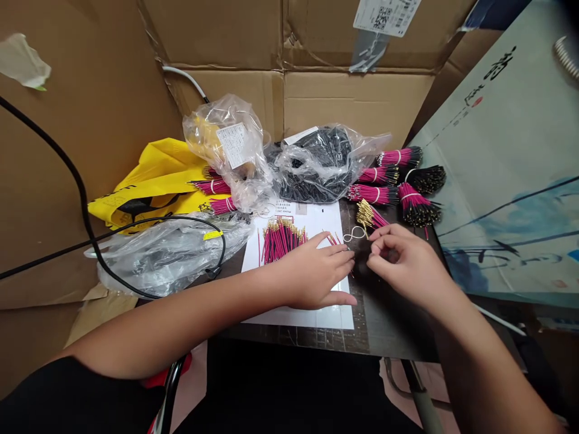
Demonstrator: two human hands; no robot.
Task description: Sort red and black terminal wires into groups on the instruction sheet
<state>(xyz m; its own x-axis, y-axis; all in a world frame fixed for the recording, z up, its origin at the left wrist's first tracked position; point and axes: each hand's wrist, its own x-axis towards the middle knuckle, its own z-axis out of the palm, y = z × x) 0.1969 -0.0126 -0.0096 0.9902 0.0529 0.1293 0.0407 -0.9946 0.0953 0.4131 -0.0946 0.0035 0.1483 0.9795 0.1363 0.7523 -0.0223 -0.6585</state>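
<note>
My right fingertips (377, 238) pinch together, on what I can't tell, just beside a pale loop (353, 235); my left hand (312, 274) lies open by a loose heap of pink wires (280, 242), unbound, with banded bundles (373, 194) done beyond my fingers.

paper sheet (307, 223) on table (389, 325); wire bundle (280, 241) on sheet; plastic bag (316, 169) behind sheet
</note>
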